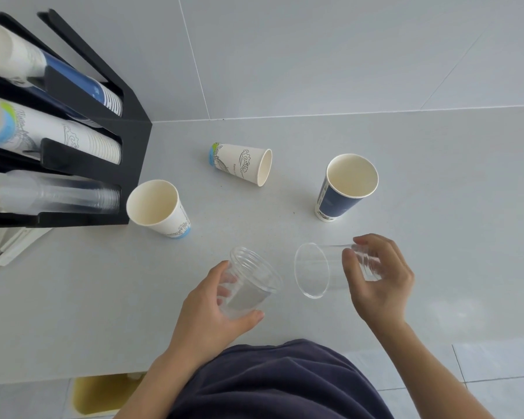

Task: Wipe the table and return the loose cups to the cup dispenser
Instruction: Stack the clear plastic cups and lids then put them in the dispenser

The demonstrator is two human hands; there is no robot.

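Three paper cups block the worktop's middle: one upright touching the cup dispenser, one lying, one blue. The right edge stays open.

The black cup dispenser runs off the left edge, so its cup stacks show only in part. Small print on the lying paper cup is unreadable. A yellow object under the desk edge is mostly hidden.
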